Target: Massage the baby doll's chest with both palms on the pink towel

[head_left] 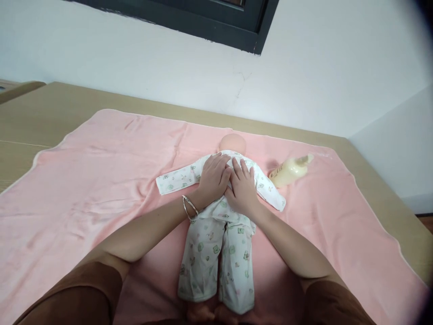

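Observation:
A baby doll (232, 143) in white printed pyjamas lies stretched out on a pink cloth, head at the far end, sleeves spread to both sides. My left hand (214, 175) rests flat on the left side of the pyjama top (219, 210), fingers extended. On the right side of the same top lies my right hand (241, 186), its fingers spread. The thumbs meet or nearly meet at the middle. The pyjama trousers (203, 259) reach toward me, with the feet partly showing below. Neither hand grips anything.
A pale yellow pump bottle (290, 172) lies on its side right of the doll, by the sleeve. The pink cloth (84, 180) covers much of the wooden table (77, 101). A white wall (169, 67) with a dark window frame (216, 27) stands behind.

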Demonstrator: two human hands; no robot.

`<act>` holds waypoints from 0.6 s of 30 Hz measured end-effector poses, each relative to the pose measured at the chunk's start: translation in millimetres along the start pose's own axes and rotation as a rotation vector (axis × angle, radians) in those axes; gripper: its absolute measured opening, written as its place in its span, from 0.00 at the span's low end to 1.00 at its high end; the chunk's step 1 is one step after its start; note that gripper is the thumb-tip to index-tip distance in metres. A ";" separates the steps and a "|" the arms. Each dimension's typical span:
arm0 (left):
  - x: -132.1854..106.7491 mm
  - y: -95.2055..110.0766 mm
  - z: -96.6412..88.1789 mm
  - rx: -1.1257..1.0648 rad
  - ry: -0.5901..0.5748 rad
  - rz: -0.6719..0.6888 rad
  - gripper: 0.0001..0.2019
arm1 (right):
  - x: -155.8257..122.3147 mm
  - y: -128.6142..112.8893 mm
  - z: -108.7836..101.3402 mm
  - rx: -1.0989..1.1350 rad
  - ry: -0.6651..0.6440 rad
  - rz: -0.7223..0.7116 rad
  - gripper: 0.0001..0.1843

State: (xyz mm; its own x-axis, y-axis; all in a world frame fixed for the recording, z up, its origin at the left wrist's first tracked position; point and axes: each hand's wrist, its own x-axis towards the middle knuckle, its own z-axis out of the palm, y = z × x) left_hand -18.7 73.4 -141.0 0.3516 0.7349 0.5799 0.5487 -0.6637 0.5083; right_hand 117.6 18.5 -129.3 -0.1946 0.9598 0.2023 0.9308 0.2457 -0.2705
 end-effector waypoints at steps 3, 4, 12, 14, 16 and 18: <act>4.0 -3.3 3.6 0.041 -0.032 -0.019 0.24 | 3.9 0.9 0.1 0.013 -0.007 -0.009 0.35; 5.5 -4.3 4.7 0.059 -0.042 -0.033 0.24 | 5.4 1.7 -0.3 0.019 -0.007 -0.014 0.35; 11.3 -7.6 10.2 0.120 -0.046 -0.115 0.22 | 14.4 10.8 -7.2 0.038 -0.060 -0.085 0.35; 9.1 -6.6 10.0 0.119 -0.034 -0.135 0.22 | 15.3 10.4 -10.3 0.021 -0.068 -0.089 0.34; 4.8 -3.3 8.3 0.115 -0.040 -0.164 0.22 | 14.1 8.1 -16.9 -0.012 -0.081 -0.089 0.33; -1.1 4.2 5.1 0.109 -0.062 -0.203 0.22 | 8.9 4.6 -29.2 -0.054 -0.126 -0.094 0.33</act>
State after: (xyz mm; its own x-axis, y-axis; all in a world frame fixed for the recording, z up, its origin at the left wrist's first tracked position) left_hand -12.9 70.5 -142.8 0.2701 0.8611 0.4307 0.6901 -0.4851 0.5371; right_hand 129.2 24.2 -101.2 -0.3158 0.9431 0.1043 0.9213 0.3311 -0.2041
